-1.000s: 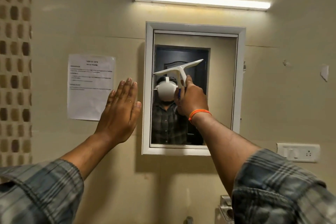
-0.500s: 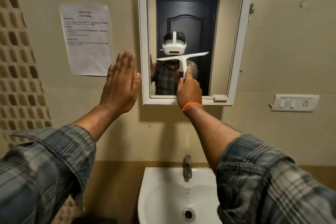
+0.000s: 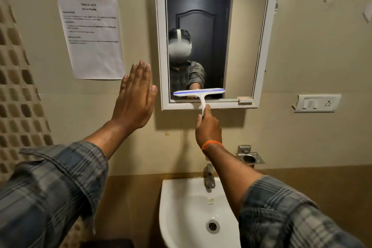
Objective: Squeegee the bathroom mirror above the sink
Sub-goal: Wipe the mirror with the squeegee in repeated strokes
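A white-framed mirror (image 3: 245,32) hangs on the beige wall above a white sink (image 3: 181,207). My right hand (image 3: 208,130) grips the handle of a white squeegee (image 3: 199,92) with a blue strip. Its blade lies level across the mirror's bottom edge, left of centre. My left hand (image 3: 135,98) is flat with fingers together, palm toward the wall just left of the mirror frame, holding nothing. The mirror reflects a person in a plaid shirt and a dark door.
A printed paper sheet (image 3: 90,36) is stuck on the wall to the left. A switch and socket plate (image 3: 317,103) sits right of the mirror. A metal holder (image 3: 250,157) and a tap (image 3: 209,175) stand over the sink. Brown tiles cover the left wall.
My right hand has drawn the squeegee down the glass from mid-height to the bottom edge. The view tilted downward, bringing the sink in. My left hand stayed by the frame.
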